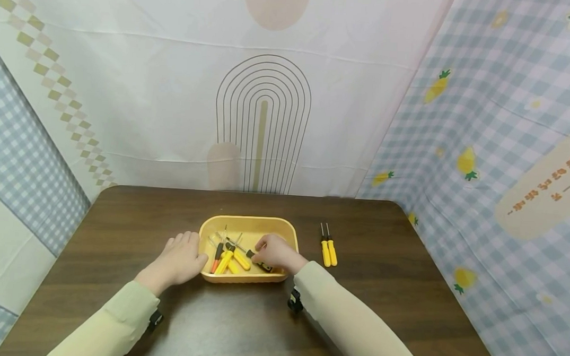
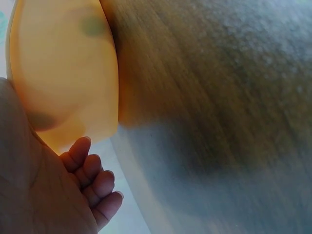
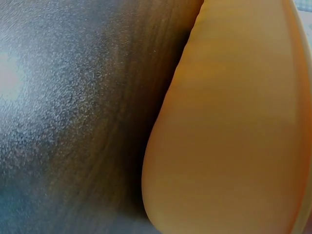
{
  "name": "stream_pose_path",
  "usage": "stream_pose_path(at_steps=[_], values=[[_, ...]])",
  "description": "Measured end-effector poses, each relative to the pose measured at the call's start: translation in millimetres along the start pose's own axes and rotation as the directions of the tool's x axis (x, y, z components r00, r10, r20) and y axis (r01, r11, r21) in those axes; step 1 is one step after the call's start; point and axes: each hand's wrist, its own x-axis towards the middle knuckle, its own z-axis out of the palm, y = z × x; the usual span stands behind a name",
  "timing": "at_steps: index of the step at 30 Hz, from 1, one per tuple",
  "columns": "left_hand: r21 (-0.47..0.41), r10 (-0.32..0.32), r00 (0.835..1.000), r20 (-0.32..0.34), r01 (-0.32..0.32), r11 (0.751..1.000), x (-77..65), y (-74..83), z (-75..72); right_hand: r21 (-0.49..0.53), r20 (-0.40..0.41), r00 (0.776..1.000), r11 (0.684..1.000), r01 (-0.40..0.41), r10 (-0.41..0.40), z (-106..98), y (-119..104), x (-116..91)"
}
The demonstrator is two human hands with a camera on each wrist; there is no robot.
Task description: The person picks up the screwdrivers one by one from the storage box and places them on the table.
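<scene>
A yellow plastic bin [image 1: 247,278] holds several screwdrivers with yellow, red-and-black and black-and-yellow handles. My left hand [image 1: 181,257] grips the bin's left side, thumb over the rim; in the left wrist view the other fingers [image 2: 102,181] curl loosely by the outer wall. Inside the bin at the right, my right hand [image 1: 278,253] pinches a screwdriver with a black-and-yellow handle [image 1: 265,267]. The hand covers part of that handle. Left of it lie a yellow-handled screwdriver [image 1: 241,259] and a red-and-black one [image 1: 216,259]. The right wrist view shows only the bin's outer wall [image 3: 229,141] and tabletop.
Two yellow-handled screwdrivers [image 1: 329,253] lie side by side on the dark wooden table [image 1: 371,288], right of the bin. A white patterned cloth [image 1: 173,104] hangs behind the table, and checked cloth [image 1: 489,102] hangs on the right.
</scene>
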Motion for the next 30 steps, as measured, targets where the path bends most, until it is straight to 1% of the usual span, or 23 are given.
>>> stream_pose_path(at_steps=[5,12,17,22,30], values=[[0.002,0.003,1.000,-0.008,-0.003,1.000,-0.1,0.2,0.3,-0.020,-0.003,1.000,1.000,0.000,0.000,0,0,0],[0.008,0.009,1.000,-0.013,-0.009,1.000,0.4,-0.9,2.2,-0.066,-0.006,0.999,0.997,0.042,-0.042,0,-1,-2],[0.009,0.004,1.000,-0.012,-0.004,1.000,1.0,-1.4,3.5,-0.100,0.002,0.998,0.993,0.057,-0.057,-2,0,-2],[0.006,0.002,1.000,-0.006,-0.002,1.000,0.6,0.5,1.5,-0.117,-0.006,0.997,0.990,0.075,-0.076,-5,3,-1],[-0.002,-0.006,1.000,0.008,0.006,1.000,-0.8,2.3,-1.1,-0.167,0.000,0.999,0.985,0.050,-0.050,-14,1,-6]])
